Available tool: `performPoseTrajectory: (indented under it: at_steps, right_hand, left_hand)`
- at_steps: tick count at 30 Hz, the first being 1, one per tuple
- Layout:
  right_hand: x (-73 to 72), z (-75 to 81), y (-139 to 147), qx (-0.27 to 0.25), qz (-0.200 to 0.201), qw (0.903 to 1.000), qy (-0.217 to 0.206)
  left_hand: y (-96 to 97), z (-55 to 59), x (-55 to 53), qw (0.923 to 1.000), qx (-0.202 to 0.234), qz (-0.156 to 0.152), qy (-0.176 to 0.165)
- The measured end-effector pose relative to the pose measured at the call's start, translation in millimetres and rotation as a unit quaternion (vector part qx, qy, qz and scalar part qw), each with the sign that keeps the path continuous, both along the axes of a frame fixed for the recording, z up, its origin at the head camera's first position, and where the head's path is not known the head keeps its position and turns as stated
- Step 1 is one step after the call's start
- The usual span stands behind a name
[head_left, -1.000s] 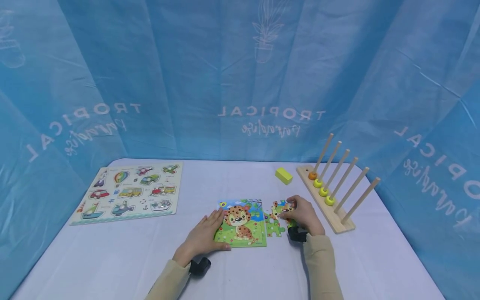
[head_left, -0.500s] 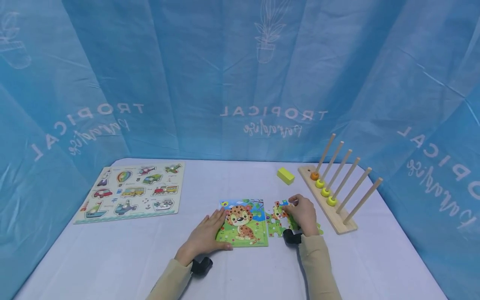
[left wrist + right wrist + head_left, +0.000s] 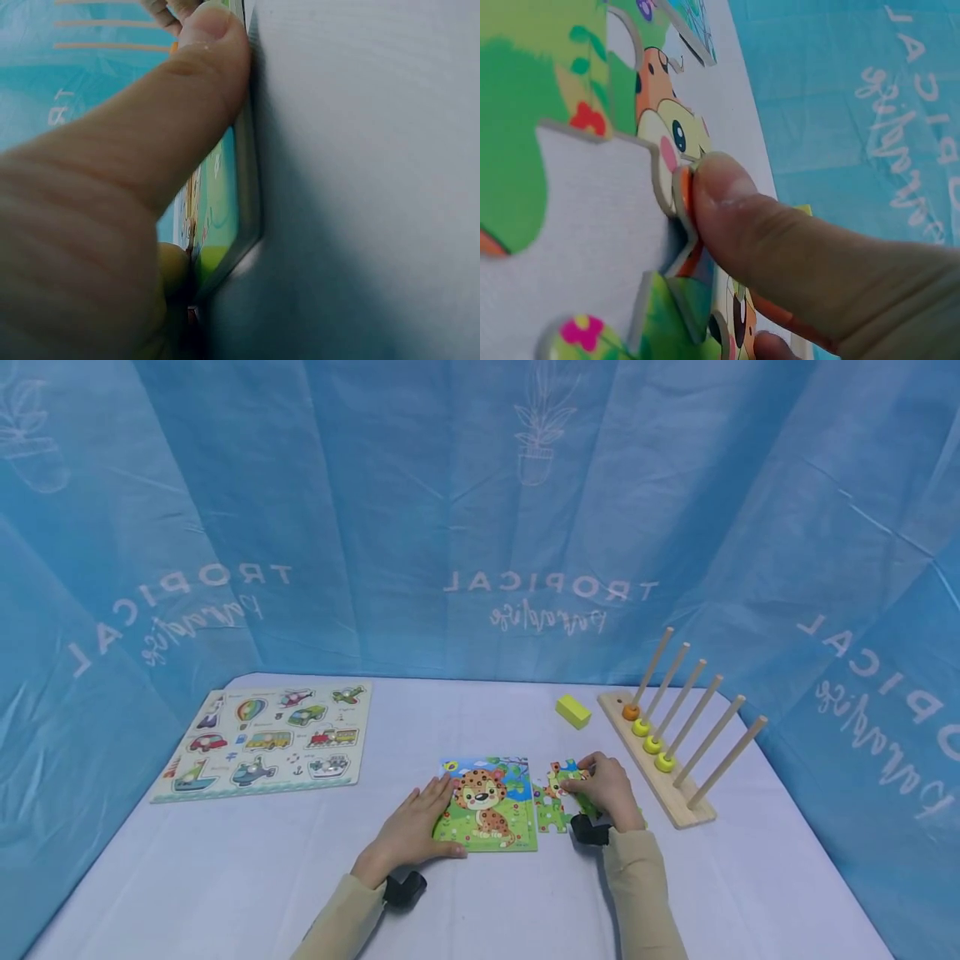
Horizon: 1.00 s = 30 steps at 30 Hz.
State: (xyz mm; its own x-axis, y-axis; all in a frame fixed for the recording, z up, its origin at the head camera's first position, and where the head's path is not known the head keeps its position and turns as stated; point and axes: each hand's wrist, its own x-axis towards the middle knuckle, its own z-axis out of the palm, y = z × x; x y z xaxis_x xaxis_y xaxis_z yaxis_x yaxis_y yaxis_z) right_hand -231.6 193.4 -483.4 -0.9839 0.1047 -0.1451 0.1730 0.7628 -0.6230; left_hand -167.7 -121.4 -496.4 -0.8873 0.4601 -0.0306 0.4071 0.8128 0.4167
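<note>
My left hand rests with straight fingers at the left side of a square leopard picture board. Its thumb lies along the board's near edge in the left wrist view. To the right of the board, several jigsaw pieces lie partly joined, showing a spotted animal on green. My right hand pinches a jigsaw piece, tilted against its neighbours. The right thumb presses on that piece; the fingers behind it are mostly hidden. Part of the right-hand pieces is covered by the hand.
A wooden peg stand with six-like rows of upright rods and several small rings stands at right. Near it lies a yellow block. A vehicle peg puzzle board lies at far left. Blue printed cloth hangs behind the white table.
My right hand has turned a little over the jigsaw pieces, its wrist going left and then slightly back right. The left hand stays on the board.
</note>
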Motion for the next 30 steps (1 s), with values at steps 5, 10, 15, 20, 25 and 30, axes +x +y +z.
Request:
performPoseTrajectory:
  at_steps: [5, 10, 15, 20, 25, 30]
  right_hand:
    - [-1.0, -1.4, 3.0, -0.001, 0.0, 1.0, 0.004]
    - [-1.3, -3.3, 7.8, -0.018, 0.02, 0.9996, 0.009]
    - [-2.0, -6.3, 9.3, -0.03, 0.034, 0.9988, 0.018]
    - [-0.8, -7.8, 6.7, -0.002, 0.013, 0.9993, 0.035]
    - [0.5, -8.4, 5.1, 0.005, 0.001, 0.9994, 0.033]
    - [-1.4, -5.7, 3.0, -0.029, 0.01, 0.9977, 0.061]
  left_hand:
    - [2.2, 1.8, -1.3, 1.0, 0.0, 0.0, -0.003]
    - [2.3, 1.1, -1.6, 1.0, 0.001, 0.004, -0.006]
    - [0.9, -1.6, -1.6, 1.0, -0.004, 0.007, -0.004]
    - [0.3, -2.2, -1.4, 1.0, 0.001, 0.006, -0.003]
    - [0.2, -2.2, -0.1, 1.0, 0.001, 0.007, -0.006]
    - [1.4, -1.1, -0.9, 1.0, 0.001, 0.008, -0.002]
